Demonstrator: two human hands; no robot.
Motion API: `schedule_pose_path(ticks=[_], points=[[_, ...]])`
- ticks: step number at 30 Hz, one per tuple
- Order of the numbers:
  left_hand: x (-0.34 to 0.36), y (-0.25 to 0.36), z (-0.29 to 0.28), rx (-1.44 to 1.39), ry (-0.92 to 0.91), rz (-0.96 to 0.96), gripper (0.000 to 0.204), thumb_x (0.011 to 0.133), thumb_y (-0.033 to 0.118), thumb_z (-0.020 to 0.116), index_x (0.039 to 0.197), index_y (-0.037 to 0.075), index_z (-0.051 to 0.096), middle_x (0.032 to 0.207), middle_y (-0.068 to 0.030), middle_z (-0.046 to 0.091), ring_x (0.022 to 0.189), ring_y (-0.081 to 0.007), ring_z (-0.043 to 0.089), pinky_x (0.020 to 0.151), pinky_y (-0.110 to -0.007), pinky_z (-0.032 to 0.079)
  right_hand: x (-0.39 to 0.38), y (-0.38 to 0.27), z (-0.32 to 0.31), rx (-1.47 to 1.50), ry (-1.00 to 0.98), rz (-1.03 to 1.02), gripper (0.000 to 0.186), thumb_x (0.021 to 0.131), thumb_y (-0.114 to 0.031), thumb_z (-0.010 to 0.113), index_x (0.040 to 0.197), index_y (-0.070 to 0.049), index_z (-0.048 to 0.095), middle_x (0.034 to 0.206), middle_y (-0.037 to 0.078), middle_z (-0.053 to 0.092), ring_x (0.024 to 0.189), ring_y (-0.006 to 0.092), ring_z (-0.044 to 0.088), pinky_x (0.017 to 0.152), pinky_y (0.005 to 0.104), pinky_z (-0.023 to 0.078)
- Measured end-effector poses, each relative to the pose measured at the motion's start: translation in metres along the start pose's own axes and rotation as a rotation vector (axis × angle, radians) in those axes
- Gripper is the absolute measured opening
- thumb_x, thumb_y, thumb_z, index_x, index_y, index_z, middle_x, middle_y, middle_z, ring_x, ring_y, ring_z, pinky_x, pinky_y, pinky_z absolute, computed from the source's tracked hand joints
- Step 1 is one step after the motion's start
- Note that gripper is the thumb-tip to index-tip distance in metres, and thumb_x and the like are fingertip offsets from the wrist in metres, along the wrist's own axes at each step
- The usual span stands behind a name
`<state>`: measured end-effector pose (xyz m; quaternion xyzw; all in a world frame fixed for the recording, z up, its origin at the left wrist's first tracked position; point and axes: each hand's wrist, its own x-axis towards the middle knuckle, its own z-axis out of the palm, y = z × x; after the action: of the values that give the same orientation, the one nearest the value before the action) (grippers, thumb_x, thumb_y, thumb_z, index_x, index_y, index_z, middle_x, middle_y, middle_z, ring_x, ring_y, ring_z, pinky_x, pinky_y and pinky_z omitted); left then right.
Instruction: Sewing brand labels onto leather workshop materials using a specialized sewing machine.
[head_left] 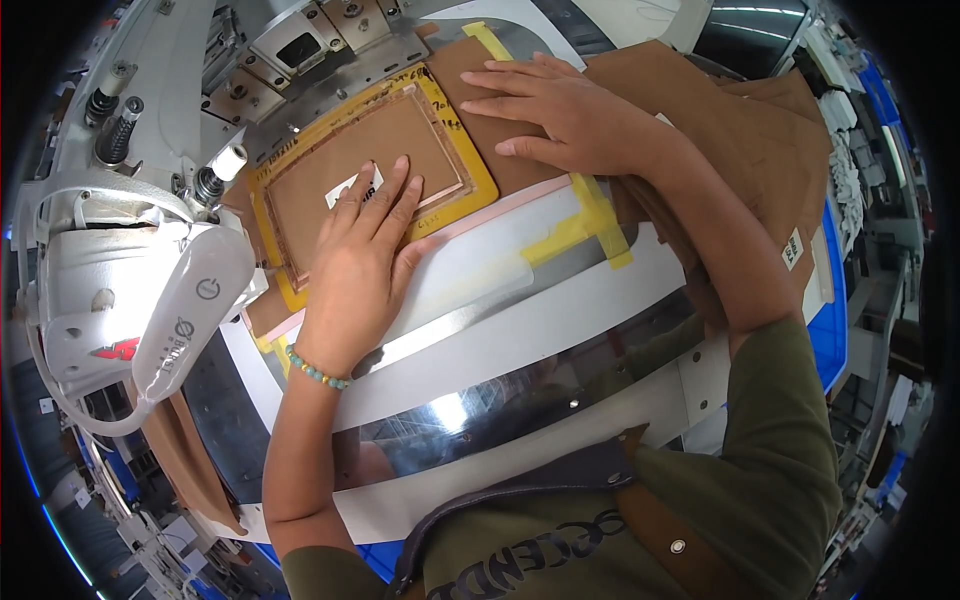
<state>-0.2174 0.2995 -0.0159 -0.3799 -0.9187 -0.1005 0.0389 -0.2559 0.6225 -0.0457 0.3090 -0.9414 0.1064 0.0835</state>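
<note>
My left hand (365, 255) lies with its fingers stretched over a yellow rectangular frame (468, 150). The fingertips rest on brown fabric (410, 130) inside the frame, beside a small white label (340, 192) that they partly cover. A beaded bracelet (318, 373) circles my left wrist. To the right of the frame, my right hand (550, 110) is spread flat on more of the brown fabric, fingers apart, holding nothing. Yellow tape (575, 230) sticks to the plate just below my right hand.
A white sewing machine head (95, 285) with a lit lamp (195, 300) stands close at the left, thread cones (225, 165) above it. Layered brown fabric pieces (730, 120) pile up at the right, near a blue bin (828, 300). Metal machine parts (300, 45) line the far side.
</note>
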Motion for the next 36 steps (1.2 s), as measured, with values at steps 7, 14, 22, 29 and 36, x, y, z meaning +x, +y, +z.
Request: schedule_pose_path(ticks=[7, 14, 22, 29, 36], points=[[0.002, -0.005, -0.010, -0.154, -0.014, -0.023, 0.050, 0.105, 0.026, 0.067, 0.148, 0.002, 0.063, 0.161, -0.0145, 0.057, 0.152, -0.0430, 0.047, 0.123, -0.051, 0.041, 0.002, 0.004, 0.000, 0.044, -0.008, -0.013, 0.052, 0.109, -0.040, 0.060, 0.155, -0.017, 0.061, 0.172, 0.009, 0.043, 0.161, 0.0288, 0.035, 0.132, 0.0589, 0.022], [0.000, -0.006, -0.013, -0.165, 0.005, -0.032, 0.045, 0.102, 0.018, 0.070, 0.142, -0.001, 0.066, 0.158, -0.0130, 0.060, 0.151, -0.0403, 0.049, 0.123, -0.049, 0.042, 0.000, -0.003, -0.006, 0.066, -0.011, 0.019, 0.052, 0.109, -0.036, 0.063, 0.157, -0.017, 0.059, 0.173, 0.005, 0.043, 0.161, 0.0278, 0.035, 0.134, 0.0551, 0.021], [-0.011, 0.002, -0.015, -0.184, 0.006, -0.030, 0.053, 0.102, 0.018, 0.070, 0.151, 0.002, 0.060, 0.163, -0.0127, 0.056, 0.155, -0.0409, 0.043, 0.125, -0.049, 0.039, 0.002, -0.003, -0.004, 0.027, -0.021, 0.016, 0.052, 0.109, -0.039, 0.061, 0.158, -0.021, 0.059, 0.173, 0.004, 0.042, 0.162, 0.0263, 0.034, 0.135, 0.0558, 0.020], [-0.011, 0.006, -0.023, -0.130, 0.080, 0.038, 0.058, 0.103, 0.021, 0.069, 0.157, 0.005, 0.054, 0.167, -0.0137, 0.050, 0.158, -0.0418, 0.037, 0.128, -0.049, 0.035, 0.004, -0.007, -0.019, -0.016, -0.115, 0.077, 0.054, 0.109, -0.039, 0.061, 0.157, -0.017, 0.059, 0.173, 0.006, 0.042, 0.163, 0.0275, 0.032, 0.135, 0.0570, 0.018], [0.019, 0.015, -0.002, -0.353, -0.049, 0.022, 0.040, 0.107, 0.022, 0.064, 0.140, 0.001, 0.068, 0.155, -0.0181, 0.060, 0.150, -0.0419, 0.048, 0.120, -0.050, 0.044, -0.050, -0.053, -0.087, -0.145, -0.078, 0.072, 0.052, 0.106, -0.035, 0.065, 0.150, -0.008, 0.064, 0.168, 0.012, 0.048, 0.163, 0.0310, 0.030, 0.134, 0.0569, 0.020]])
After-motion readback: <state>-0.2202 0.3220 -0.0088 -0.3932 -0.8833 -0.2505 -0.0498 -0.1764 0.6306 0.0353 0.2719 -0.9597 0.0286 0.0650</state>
